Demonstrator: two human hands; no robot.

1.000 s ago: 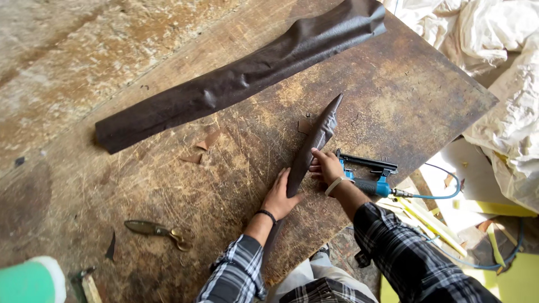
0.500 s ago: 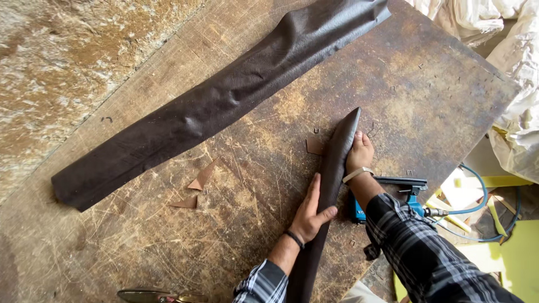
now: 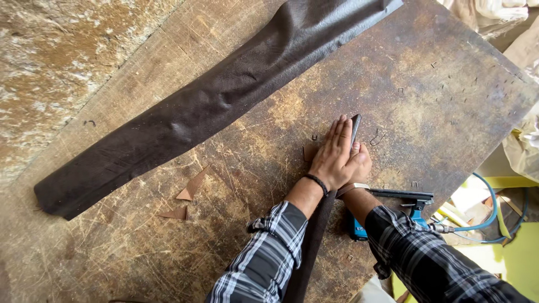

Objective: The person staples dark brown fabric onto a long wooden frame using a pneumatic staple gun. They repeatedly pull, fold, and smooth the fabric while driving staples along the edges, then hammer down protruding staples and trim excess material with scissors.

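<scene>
Both hands press on a narrow dark leather-covered strip (image 3: 314, 235) near the workbench's near edge: the left hand (image 3: 332, 154) lies flat on top, fingers straight along it, while the right hand (image 3: 359, 164) curls against its right side, though whether it truly clasps the strip is hidden behind the left. The strip's long axis runs from between the plaid sleeves away toward the far edge, its tip (image 3: 355, 120) just beyond the left fingertips. A blue pneumatic stapler (image 3: 404, 205) lies just right of the right wrist. A long dark leather roll (image 3: 213, 106) crosses the workbench (image 3: 449, 95) diagonally, well apart.
</scene>
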